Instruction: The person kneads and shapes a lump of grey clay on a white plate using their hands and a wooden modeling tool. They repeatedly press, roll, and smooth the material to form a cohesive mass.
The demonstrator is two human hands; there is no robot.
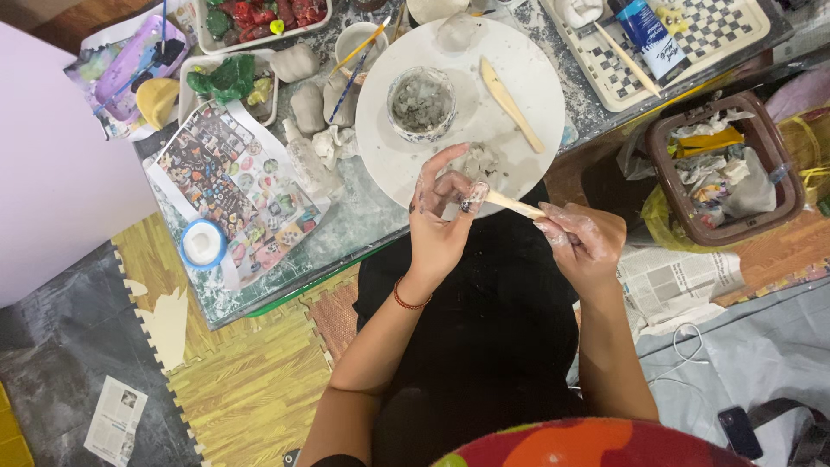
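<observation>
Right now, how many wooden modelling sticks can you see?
2. One wooden stick lies on the round white board, right of the clay-filled cup. The other stick is held between both hands. More may be hidden in the clutter.

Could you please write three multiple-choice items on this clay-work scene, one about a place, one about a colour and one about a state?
1. Where does the small bowl of grey clay bits stand?
A. on the round white board
B. on the chequered tray
C. in the brown basket

2. What colour is the band on the left wrist?
A. blue
B. red
C. white

3. In what state are the hands?
A. clean and dry
B. gloved
C. smeared with pale clay

Answers:
1 A: the bowl sits on the round white board, beside a wooden modelling tool.
2 B: a red band circles the wrist below the left hand.
3 C: pale clay coats the fingers of the left hand and the right hand, which holds a wooden stick against a small clay piece in the left.
</observation>
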